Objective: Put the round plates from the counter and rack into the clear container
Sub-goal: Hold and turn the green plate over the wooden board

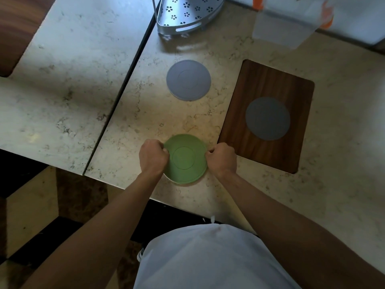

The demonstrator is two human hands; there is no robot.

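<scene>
A green plate (186, 159), face down near the counter's (129, 126) front edge, is gripped at its left rim by the curled fingers of the left hand (153, 156) and at its right rim by the curled right hand (221, 158); a grey plate (188, 80) lies beyond, another (267, 118) on a wooden board (254, 84), the clear container (285, 28) far right

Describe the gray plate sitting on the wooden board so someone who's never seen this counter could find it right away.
Start at the dark wooden board lying on the marble counter, on the person's right. The gray plate lies flat near its middle. Unlike the other gray plate and the green plate, it rests on wood, not bare counter.
</scene>
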